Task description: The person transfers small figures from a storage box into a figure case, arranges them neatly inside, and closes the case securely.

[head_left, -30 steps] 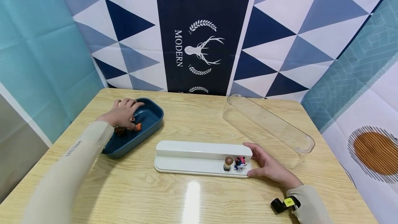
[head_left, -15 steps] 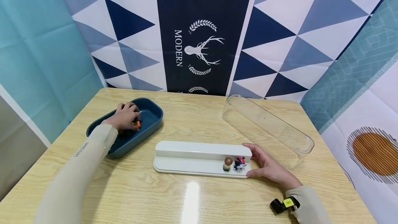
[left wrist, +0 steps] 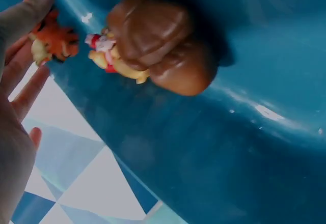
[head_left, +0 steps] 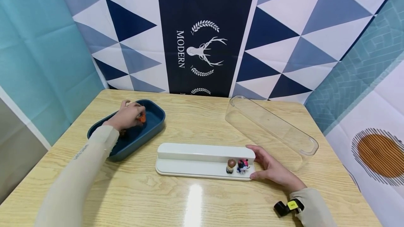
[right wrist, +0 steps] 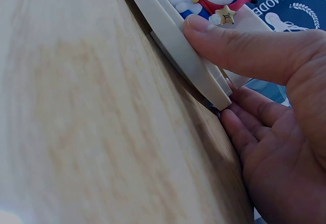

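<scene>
Wood-grain table (head_left: 170, 202): pale and glossy, bearing everything below.
Clear plastic cover (head_left: 273, 129): long and boxy, towards two o'clock on the table.
Navy bin (head_left: 153, 115): oblong, towards ten o'clock.
White display base (head_left: 189, 165): stepped, central; probably stiff and slick, best held by its ends.
Right hand (head_left: 273, 169): gripping the base's three-o'clock end — thumb on top, fingers round the end.
Left hand (head_left: 129, 116): pinching a tiger figurine (left wrist: 56, 40) between thumb and fingers.
Brown-haired figurine (left wrist: 153, 35): lying in the bin, beside the tiger.
Two standing figurines: brown-topped one (head_left: 230, 165), then pink-hooded one (head_left: 243, 166), near the base's three-o'clock end.
Tiger: at the bin's two o'clock — whether off its floor, I cannot tell. Likely light, hard and smooth, thin parts perhaps fragile; best taken round the body. Orange, dark-striped, cream patch.
</scene>
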Demonstrator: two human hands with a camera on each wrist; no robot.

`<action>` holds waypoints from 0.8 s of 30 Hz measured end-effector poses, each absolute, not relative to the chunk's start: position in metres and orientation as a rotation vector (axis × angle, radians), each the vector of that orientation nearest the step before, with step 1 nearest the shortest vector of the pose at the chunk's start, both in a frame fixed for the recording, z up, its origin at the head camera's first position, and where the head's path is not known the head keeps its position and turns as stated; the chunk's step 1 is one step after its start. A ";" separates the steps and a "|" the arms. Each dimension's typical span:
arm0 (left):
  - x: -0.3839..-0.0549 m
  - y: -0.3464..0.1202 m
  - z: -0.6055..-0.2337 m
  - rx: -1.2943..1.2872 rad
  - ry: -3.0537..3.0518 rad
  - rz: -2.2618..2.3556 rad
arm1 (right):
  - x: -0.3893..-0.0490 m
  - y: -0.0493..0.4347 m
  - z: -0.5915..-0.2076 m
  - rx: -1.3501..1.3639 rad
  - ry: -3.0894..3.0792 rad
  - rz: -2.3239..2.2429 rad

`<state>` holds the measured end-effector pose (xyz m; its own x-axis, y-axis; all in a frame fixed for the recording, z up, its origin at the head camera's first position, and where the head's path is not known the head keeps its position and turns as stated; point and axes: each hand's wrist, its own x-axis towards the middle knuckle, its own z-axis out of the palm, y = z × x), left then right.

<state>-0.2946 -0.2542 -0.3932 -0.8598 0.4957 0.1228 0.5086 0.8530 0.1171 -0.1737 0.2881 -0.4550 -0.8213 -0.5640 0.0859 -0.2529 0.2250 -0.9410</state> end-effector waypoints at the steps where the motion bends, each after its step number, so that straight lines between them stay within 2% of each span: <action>1: -0.295 -0.254 -0.392 -0.783 -2.932 -0.250 | -0.174 0.288 -0.455 -0.766 2.227 -1.630; 14: -0.288 -0.243 -0.380 -0.619 -2.778 -0.885 | -0.174 0.288 -0.456 -0.759 2.237 -1.622; 24: -0.285 -0.229 -0.375 -0.870 -2.687 -1.076 | -0.174 0.288 -0.454 -0.771 2.226 -1.625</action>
